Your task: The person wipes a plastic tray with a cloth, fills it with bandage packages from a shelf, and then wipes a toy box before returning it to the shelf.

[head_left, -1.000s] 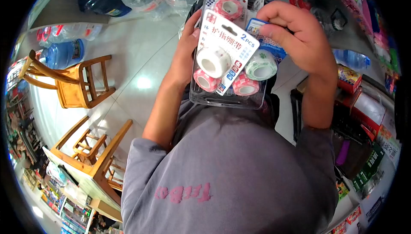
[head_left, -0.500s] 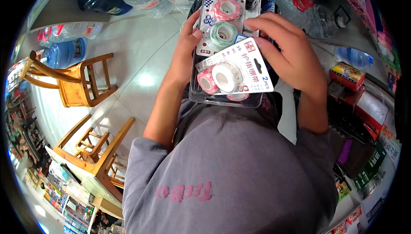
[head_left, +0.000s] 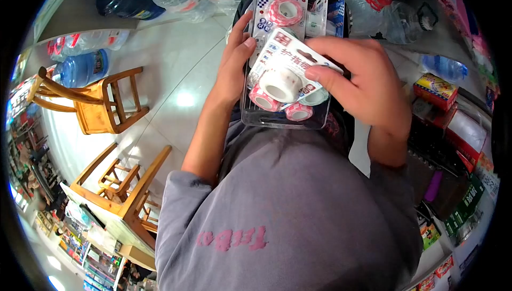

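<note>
A clear plastic tray [head_left: 314,122] holds several carded packs of finger tape rolls in pink, white and green. My left hand [head_left: 234,62] grips the tray's left edge, thumb resting on a pack with a pink roll [head_left: 285,9]. My right hand [head_left: 362,80] holds one tape pack [head_left: 282,70] with a white and a pink roll, pressed flat over the other packs near the tray's middle. The tray rests against my grey sweatshirt [head_left: 288,211].
Two wooden chairs [head_left: 101,102] [head_left: 125,192] stand on the white tiled floor to the left. Water jugs [head_left: 80,67] lie at the far left and top. Boxed goods [head_left: 434,91] and shelves crowd the right side.
My right hand turned the tape pack from lying sideways at the tray's lower end and slid it up toward the middle, fingers now over its right edge. The left hand stayed put.
</note>
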`<control>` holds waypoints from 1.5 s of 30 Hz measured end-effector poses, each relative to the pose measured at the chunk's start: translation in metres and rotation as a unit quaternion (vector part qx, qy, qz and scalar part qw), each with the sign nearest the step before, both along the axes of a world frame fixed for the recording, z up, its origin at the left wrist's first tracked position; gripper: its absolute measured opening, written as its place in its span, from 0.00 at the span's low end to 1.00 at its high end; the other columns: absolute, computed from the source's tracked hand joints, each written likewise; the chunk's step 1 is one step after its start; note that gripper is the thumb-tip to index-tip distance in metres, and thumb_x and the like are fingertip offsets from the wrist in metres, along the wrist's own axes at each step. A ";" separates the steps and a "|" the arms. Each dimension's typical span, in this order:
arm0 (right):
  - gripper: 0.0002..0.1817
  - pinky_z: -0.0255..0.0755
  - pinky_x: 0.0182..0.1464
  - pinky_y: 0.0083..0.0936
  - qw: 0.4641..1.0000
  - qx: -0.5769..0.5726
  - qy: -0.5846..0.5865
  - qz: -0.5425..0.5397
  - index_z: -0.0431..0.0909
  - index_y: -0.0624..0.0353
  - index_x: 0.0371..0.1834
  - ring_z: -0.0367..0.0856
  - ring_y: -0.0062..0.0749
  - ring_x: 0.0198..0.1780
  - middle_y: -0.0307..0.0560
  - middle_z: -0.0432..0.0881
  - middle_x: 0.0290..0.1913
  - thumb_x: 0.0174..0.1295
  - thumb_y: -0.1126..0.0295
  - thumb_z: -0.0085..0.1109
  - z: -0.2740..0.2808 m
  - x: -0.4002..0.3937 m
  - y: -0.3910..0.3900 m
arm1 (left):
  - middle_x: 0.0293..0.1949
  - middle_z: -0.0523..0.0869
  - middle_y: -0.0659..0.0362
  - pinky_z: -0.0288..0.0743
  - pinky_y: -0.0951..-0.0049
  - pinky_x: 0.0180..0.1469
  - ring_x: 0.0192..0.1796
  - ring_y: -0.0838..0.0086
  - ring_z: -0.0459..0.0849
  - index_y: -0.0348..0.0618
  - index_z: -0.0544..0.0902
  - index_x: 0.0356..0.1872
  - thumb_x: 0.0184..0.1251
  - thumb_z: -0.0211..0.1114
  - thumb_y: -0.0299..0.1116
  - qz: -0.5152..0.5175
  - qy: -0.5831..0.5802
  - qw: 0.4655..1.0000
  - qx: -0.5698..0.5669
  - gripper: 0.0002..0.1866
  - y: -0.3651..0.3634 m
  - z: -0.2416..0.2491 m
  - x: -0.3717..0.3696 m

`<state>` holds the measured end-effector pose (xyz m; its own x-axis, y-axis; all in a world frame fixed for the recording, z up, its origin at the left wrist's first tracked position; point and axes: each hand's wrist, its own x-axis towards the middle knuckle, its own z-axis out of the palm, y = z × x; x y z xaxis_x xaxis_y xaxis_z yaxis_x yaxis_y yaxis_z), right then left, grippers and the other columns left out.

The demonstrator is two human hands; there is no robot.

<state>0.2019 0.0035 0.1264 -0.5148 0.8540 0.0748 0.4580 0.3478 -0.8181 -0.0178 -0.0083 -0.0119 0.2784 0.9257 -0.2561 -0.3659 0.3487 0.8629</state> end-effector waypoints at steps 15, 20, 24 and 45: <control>0.08 0.74 0.42 0.22 0.999 -0.020 -0.043 -0.021 0.82 0.67 0.47 0.80 0.23 0.37 0.44 0.84 0.36 0.67 0.76 0.63 0.031 -0.005 0.033 | 0.62 0.81 0.46 0.78 0.63 0.66 0.62 0.64 0.84 0.36 0.51 0.83 0.77 0.55 0.37 -0.016 -0.025 0.998 -0.062 0.38 0.004 0.005 -0.006; 0.04 0.72 0.35 0.23 0.991 0.008 -0.031 -0.130 0.82 0.67 0.40 0.80 0.21 0.31 0.45 0.83 0.30 0.63 0.78 0.64 0.038 -0.009 0.033 | 0.60 0.82 0.48 0.78 0.67 0.63 0.60 0.68 0.84 0.37 0.52 0.83 0.78 0.54 0.31 -0.005 0.025 0.998 -0.055 0.36 0.006 0.005 -0.005; 0.06 0.73 0.36 0.26 0.992 0.026 -0.081 -0.090 0.81 0.68 0.40 0.81 0.27 0.31 0.48 0.84 0.31 0.65 0.76 0.63 0.039 -0.014 0.032 | 0.57 0.82 0.50 0.79 0.69 0.60 0.58 0.69 0.85 0.37 0.54 0.82 0.78 0.51 0.31 -0.001 -0.022 0.998 -0.060 0.35 0.005 -0.003 -0.006; 0.12 0.77 0.44 0.27 0.994 0.031 -0.100 0.008 0.83 0.68 0.50 0.87 0.32 0.41 0.55 0.88 0.40 0.65 0.75 0.67 0.009 -0.011 0.031 | 0.47 0.77 0.58 0.70 0.77 0.54 0.47 0.76 0.77 0.42 0.60 0.82 0.76 0.55 0.37 -0.021 -0.025 0.999 0.000 0.35 0.007 -0.025 -0.007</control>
<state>0.1906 0.0342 0.1354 -0.5380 0.8427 0.0216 0.6039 0.4031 -0.6876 -0.0247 -0.0012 -0.0366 0.3290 0.9129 -0.2418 -0.3933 0.3652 0.8438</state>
